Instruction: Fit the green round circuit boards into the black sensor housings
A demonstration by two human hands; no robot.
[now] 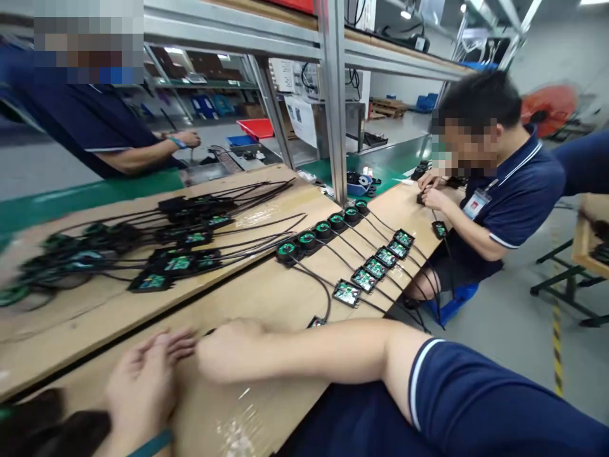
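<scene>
Low over the wooden bench, my left hand (pixel 145 381) reaches in with its fingers stretched out, blurred by motion; nothing shows in it. My right hand (pixel 233 349) is closed close beside those fingertips. A small dark bit pokes out at its knuckles, too little to name. Just beyond my right forearm lies a small circuit board in a black case (pixel 316 322), partly hidden by the arm. A black cable (pixel 328 295) runs from it to a row of round black housings with green boards (pixel 287 251). Blurred dark parts (pixel 57 419) lie left of my left hand.
More cased circuit boards (pixel 365 278) lie in a row, wired to the housings. On the raised board (pixel 266 184) to the left rest several cabled assemblies (pixel 178 263). A metal post (pixel 335 114) stands behind. One co-worker (pixel 514 184) sits right; another (pixel 118 127) works across.
</scene>
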